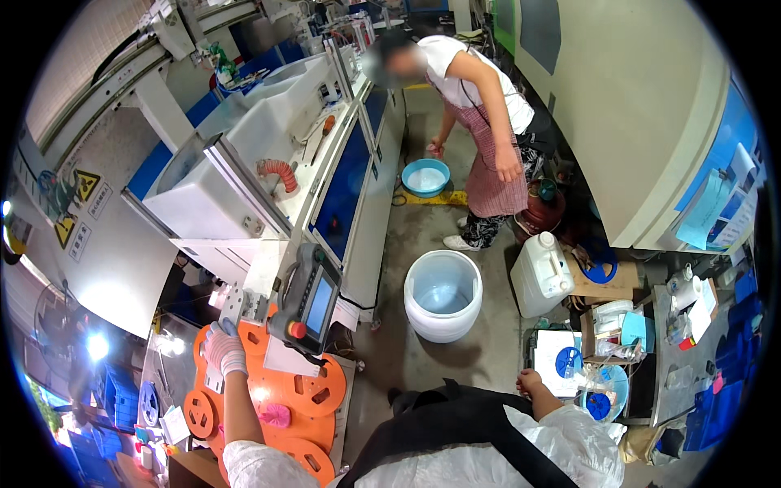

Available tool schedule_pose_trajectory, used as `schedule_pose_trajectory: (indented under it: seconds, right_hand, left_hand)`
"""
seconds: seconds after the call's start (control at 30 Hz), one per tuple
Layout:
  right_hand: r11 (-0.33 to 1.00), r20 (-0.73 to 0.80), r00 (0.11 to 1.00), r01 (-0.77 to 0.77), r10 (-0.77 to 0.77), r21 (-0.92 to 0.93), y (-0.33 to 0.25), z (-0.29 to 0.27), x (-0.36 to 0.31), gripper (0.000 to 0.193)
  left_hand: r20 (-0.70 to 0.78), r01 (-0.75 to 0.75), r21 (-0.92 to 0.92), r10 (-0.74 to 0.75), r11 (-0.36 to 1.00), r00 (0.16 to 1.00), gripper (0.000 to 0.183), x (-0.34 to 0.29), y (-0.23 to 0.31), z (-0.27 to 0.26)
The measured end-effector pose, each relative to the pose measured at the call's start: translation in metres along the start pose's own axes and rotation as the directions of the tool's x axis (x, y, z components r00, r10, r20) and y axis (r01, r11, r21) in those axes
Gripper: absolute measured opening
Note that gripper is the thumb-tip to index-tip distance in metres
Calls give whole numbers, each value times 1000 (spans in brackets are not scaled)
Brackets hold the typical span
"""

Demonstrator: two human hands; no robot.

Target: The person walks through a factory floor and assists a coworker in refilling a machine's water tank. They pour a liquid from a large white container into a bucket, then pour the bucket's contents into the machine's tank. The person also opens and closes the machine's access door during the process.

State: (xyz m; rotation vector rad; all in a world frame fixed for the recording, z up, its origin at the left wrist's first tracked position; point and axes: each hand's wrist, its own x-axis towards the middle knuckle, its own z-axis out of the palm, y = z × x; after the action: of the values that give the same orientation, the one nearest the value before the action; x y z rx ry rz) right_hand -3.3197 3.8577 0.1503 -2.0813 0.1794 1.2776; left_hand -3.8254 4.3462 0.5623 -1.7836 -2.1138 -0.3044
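Observation:
My left hand (224, 350), in a pale striped glove, reaches over orange plates with oblong slots (321, 382). Its fingers stretch forward and lie close to a grey metal box (244, 305); whether they touch it I cannot tell. On the plates, near my forearm, lies a crumpled pink piece (277, 416). My bare right hand (531, 382) hangs beside my body with its fingers curled in; what they hold, if anything, is hidden. It is nearest to a white sheet with a blue spool (569, 362) on it.
A control panel with a red button (298, 329) stands beside the plates. Ahead are a white tub (443, 325) and a white jerrycan (537, 281). Farther off, a co-worker (488, 122) bends over a blue basin (425, 177). A machine with white tanks (236, 195) lines the left.

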Motion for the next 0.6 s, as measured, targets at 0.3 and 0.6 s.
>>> schedule_pose_trajectory:
  seconds: [0.3, 0.6]
  right_hand:
    - [939, 149, 963, 254, -224, -232, -44, 33, -24, 39]
    - [871, 127, 940, 342, -317, -353, -29, 42, 4, 36]
  left_hand:
    - [-47, -18, -9, 18, 1000, 999, 41, 1, -3, 5]
    - [-43, 1, -12, -2, 1000, 999, 40, 4, -3, 11]
